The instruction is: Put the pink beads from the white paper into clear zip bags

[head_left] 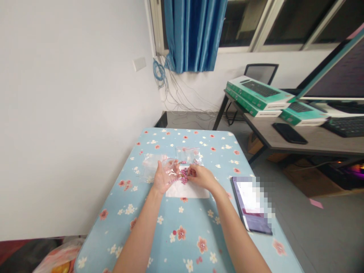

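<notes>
Bare forearms (133, 235) come in over a bench (196, 223) w/ blue floral cloth. L hand (166, 177) half open, palm up, fingers curled, holding a clear plastic bag (171, 168) against them. R hand (201, 178) bent down, fingers (191, 172) touching a heap of small pink beads (184, 176); can't tell if they're pinching any. Heap sits btwn the hands, right by the bag's edge, above a white paper sheet (187, 192). Just beyond the hands, a zip bag (189, 154) w/ a few beads inside; another clear bag (150, 163) lies left of L hand. Right of R hand, a tablet (251, 204), screen blurred. Farther right, a 2nd bench (313, 142) carries green boxes (257, 93), black phone (289, 132), keyboard (345, 127).
</notes>
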`<action>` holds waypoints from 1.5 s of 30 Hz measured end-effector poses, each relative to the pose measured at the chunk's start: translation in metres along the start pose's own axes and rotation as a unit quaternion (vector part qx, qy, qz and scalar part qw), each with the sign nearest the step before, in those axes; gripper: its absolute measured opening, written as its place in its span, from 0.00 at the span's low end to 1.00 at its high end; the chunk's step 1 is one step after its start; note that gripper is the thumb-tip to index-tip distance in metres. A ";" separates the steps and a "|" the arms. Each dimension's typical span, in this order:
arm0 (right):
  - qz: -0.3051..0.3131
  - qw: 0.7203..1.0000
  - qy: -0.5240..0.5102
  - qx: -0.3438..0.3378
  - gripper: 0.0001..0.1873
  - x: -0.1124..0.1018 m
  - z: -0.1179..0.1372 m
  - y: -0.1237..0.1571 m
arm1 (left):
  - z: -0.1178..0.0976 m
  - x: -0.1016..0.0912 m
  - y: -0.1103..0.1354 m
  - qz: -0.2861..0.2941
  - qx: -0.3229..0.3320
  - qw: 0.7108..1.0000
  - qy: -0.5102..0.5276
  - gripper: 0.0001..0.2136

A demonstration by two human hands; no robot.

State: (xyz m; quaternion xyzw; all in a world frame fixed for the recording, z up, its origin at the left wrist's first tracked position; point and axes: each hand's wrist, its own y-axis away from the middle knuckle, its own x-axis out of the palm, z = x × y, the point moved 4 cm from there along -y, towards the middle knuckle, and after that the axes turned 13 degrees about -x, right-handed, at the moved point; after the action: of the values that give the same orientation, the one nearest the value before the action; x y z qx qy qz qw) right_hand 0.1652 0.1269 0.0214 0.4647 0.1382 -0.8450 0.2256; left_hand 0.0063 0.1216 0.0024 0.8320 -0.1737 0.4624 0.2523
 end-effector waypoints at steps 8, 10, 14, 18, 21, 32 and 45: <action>0.003 1.000 -0.009 -0.015 0.03 -0.001 -0.001 0.001 | 0.000 0.002 0.002 -0.013 -0.003 1.000 -0.001 0.30; 0.009 1.000 -0.007 -0.017 0.04 -0.001 -0.004 0.002 | 0.000 0.002 0.001 -0.009 -0.002 1.000 -0.001 0.30; 0.016 1.000 0.012 -0.010 0.07 -0.001 -0.008 0.004 | 0.000 0.001 0.002 -0.014 -0.004 1.000 0.002 0.31; 0.018 0.999 0.042 0.004 0.07 0.000 -0.008 0.005 | 0.000 0.002 0.002 -0.005 -0.006 1.000 0.014 0.31; 0.019 0.998 0.057 0.003 0.06 -0.001 -0.005 0.005 | 0.000 0.002 0.002 0.002 -0.004 1.000 0.014 0.31; 0.023 0.998 0.058 -0.006 0.05 -0.006 0.000 0.005 | 0.000 0.005 0.003 -0.019 -0.003 1.000 0.000 0.29; -0.065 0.997 -0.026 -0.026 0.10 -0.022 0.002 0.007 | 0.002 0.003 -0.001 -0.002 -0.007 0.998 -0.055 0.29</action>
State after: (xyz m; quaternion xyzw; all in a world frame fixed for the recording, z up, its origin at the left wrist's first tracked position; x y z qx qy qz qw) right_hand 0.1776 0.1257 0.0408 0.4267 0.1840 -0.8658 0.1858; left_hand 0.0096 0.1207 0.0034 0.8548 -0.1883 0.4145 0.2491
